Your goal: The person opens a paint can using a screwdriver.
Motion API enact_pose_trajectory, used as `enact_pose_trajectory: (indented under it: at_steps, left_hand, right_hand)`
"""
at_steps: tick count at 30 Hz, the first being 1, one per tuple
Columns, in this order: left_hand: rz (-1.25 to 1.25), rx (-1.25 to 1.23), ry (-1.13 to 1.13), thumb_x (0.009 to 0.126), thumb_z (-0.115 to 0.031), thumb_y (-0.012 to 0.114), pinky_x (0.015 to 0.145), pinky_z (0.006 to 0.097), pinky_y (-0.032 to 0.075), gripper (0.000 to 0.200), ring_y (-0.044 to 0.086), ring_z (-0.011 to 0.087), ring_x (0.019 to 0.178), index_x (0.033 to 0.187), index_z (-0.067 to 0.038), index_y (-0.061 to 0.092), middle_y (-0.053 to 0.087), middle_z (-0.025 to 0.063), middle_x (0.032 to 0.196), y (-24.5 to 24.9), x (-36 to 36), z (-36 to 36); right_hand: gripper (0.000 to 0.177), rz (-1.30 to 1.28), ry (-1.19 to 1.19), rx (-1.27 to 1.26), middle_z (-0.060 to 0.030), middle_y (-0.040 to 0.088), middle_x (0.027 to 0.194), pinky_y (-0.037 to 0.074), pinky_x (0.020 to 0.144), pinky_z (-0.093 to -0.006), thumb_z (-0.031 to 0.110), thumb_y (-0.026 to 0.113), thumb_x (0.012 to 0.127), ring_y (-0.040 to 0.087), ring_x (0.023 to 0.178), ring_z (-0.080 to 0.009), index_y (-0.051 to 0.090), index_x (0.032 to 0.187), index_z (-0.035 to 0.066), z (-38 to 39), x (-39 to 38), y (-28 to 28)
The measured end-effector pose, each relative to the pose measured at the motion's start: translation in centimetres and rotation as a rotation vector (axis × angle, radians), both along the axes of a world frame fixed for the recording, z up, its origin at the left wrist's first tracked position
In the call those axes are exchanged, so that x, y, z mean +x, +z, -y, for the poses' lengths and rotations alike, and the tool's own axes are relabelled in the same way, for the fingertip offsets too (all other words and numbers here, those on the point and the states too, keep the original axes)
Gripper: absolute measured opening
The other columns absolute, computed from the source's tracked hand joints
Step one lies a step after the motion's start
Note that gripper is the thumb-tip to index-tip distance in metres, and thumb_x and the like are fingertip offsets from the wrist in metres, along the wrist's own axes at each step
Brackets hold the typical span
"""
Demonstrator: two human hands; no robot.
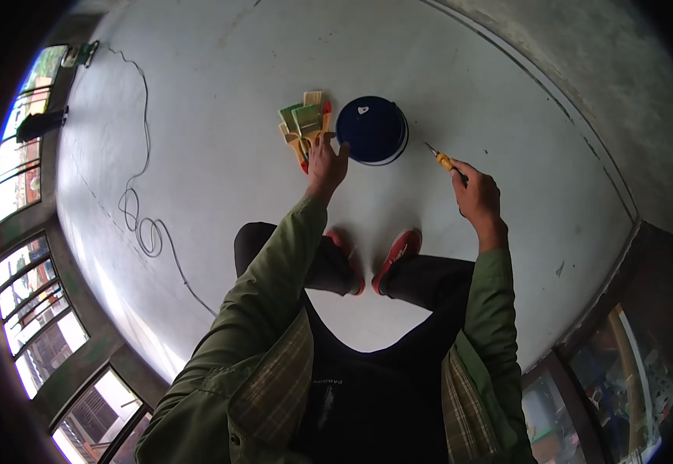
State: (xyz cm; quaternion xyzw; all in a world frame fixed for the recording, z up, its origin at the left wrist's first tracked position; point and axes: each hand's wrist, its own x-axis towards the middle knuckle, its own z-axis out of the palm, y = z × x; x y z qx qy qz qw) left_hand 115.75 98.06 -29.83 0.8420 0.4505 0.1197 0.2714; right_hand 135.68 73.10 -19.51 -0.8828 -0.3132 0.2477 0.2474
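Observation:
Several paintbrushes [305, 120] with green or pale bristles and yellowish handles lie fanned out left of a round blue-lidded bucket [370, 130]. At the handle end of the brushes is my left hand [326, 164], its thumb reaching toward the bucket's edge. Whether its fingers grip a handle is hard to make out. To the right of the bucket, my right hand [476, 191] is closed on a yellow-handled tool [444, 161] with a thin dark metal tip pointing up and left, toward the bucket.
A dark cable [148, 116] runs and coils over the grey floor [228, 69] at the left, near a green device [81, 54]. Windows [42, 309] line the left wall. Red shoes [400, 251] stand below the bucket.

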Motion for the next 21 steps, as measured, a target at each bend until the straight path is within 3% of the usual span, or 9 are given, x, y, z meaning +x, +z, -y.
enact_pose_trajectory:
  at_steps: [3, 6, 8, 10, 11, 13, 21]
  left_hand:
    - [0.006, 0.116, 0.008, 0.089, -0.038, 0.063, 0.098, 0.0455, 0.041, 0.048, 0.054, 0.0382, 0.111, 0.122, -0.005, 0.055, 0.058, 0.0205, 0.116, -3.7, 4.4, -4.0]
    - [0.105, 0.207, -0.054, 0.094, -0.045, 0.056, 0.097, 0.0443, 0.043, 0.048, 0.057, 0.0373, 0.109, 0.122, -0.007, 0.06, 0.062, 0.0186, 0.118, -7.7, 7.6, -7.9]
    - [0.026, -0.135, -0.07, 0.097, -0.045, 0.052, 0.091, 0.0454, 0.045, 0.042, 0.059, 0.0378, 0.103, 0.112, -0.008, 0.065, 0.065, 0.0167, 0.11, -6.3, 9.7, -7.8]
    - [0.005, -0.001, -0.056, 0.097, -0.044, 0.051, 0.088, 0.0462, 0.046, 0.041, 0.06, 0.0385, 0.101, 0.107, -0.008, 0.066, 0.065, 0.017, 0.107, -8.0, 9.8, -7.6]
    - [-0.001, 0.125, -0.043, 0.098, -0.044, 0.049, 0.085, 0.047, 0.047, 0.04, 0.06, 0.0392, 0.099, 0.102, -0.007, 0.067, 0.065, 0.0173, 0.104, -8.5, 9.7, -7.2]
    - [0.003, 0.125, -0.041, 0.1, -0.038, 0.047, 0.082, 0.0486, 0.045, 0.039, 0.059, 0.04, 0.096, 0.096, -0.003, 0.065, 0.064, 0.0192, 0.098, -9.0, 9.3, -7.7]
    - [0.16, 0.152, -0.055, 0.101, -0.024, 0.045, 0.079, 0.0451, 0.044, 0.031, 0.056, 0.0378, 0.089, 0.091, 0.0, 0.061, 0.059, 0.0188, 0.089, -8.4, 5.8, -8.1]
  right_hand:
    - [0.026, 0.244, 0.114, 0.069, -0.013, 0.072, 0.092, 0.054, 0.074, -0.0427, 0.025, 0.058, 0.094, 0.068, 0.083, -0.0347, 0.068, 0.113, 0.01, -2.5, 4.6, -4.4]
    - [0.025, 0.291, 0.198, -0.041, -0.014, 0.071, 0.095, 0.054, 0.074, -0.0408, 0.022, 0.059, 0.095, 0.068, 0.085, -0.0343, 0.068, 0.114, 0.01, -6.4, 9.6, -2.4]
    - [0.025, 0.348, 0.207, -0.062, -0.0128, 0.071, 0.094, 0.054, 0.075, -0.0409, 0.023, 0.058, 0.095, 0.068, 0.086, -0.0326, 0.067, 0.114, 0.009, -7.6, 11.7, -3.9]
    - [0.023, 0.405, 0.203, 0.062, -0.01, 0.072, 0.087, 0.055, 0.072, -0.0409, 0.022, 0.056, 0.095, 0.068, 0.078, -0.031, 0.069, 0.11, 0.011, -8.3, 12.9, -5.7]
    - [0.023, 0.376, 0.192, 0.049, -0.01, 0.072, 0.087, 0.055, 0.072, -0.0409, 0.022, 0.056, 0.095, 0.068, 0.078, -0.031, 0.069, 0.11, 0.011, -8.5, 13.2, -6.0]
    - [0.025, 0.171, 0.168, -0.009, -0.0083, 0.071, 0.085, 0.054, 0.072, -0.0391, 0.023, 0.055, 0.096, 0.068, 0.074, -0.0269, 0.069, 0.113, 0.011, -8.9, 13.3, -5.5]
    - [0.027, 0.085, 0.185, 0.011, -0.0071, 0.071, 0.09, 0.053, 0.074, -0.0366, 0.026, 0.057, 0.096, 0.066, 0.077, -0.0221, 0.069, 0.116, 0.011, -7.1, 14.5, -9.7]
